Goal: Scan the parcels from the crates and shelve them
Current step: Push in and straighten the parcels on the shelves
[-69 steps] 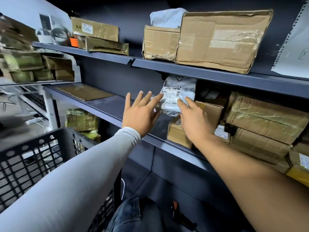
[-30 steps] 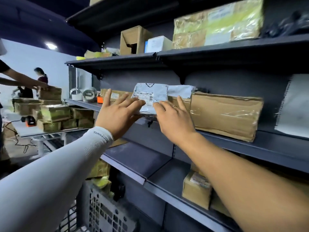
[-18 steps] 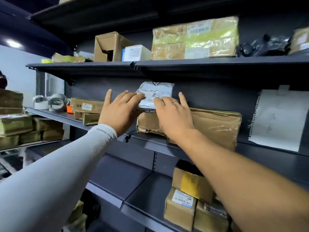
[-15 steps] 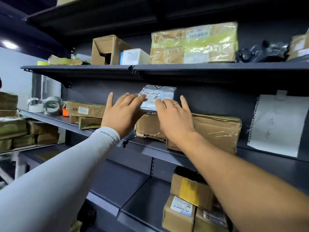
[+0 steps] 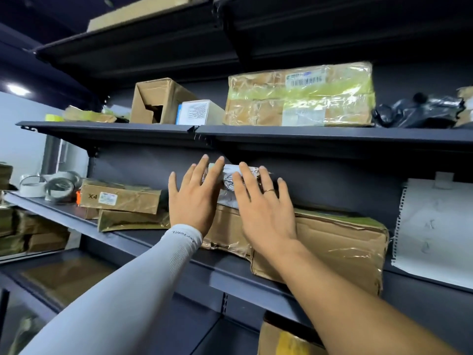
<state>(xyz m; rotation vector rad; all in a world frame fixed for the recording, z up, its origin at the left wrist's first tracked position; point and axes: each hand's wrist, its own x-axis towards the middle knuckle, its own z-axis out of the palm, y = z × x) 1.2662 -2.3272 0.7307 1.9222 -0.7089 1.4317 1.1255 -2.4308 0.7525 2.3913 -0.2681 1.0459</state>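
Pressing flat: left hand [image 5: 192, 201]; right hand [image 5: 263, 208]; parcel [image 5: 228, 181].

Rolls of tape [image 5: 48, 187] sit at nine o'clock. A white paper sheet [image 5: 435, 226] hangs at three o'clock. A ceiling light [image 5: 17, 89] glows at ten o'clock.

Dark shelf [image 5: 163, 245] under my hands [image 5: 194, 201]: taped cardboard boxes [image 5: 332, 249] beneath them, X4 box [image 5: 120, 198] and tape rolls [image 5: 58, 185] to their left.

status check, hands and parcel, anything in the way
Left hand and right hand flat on white parcel. Parcel atop brown boxes, under upper shelf. Nothing blocking.
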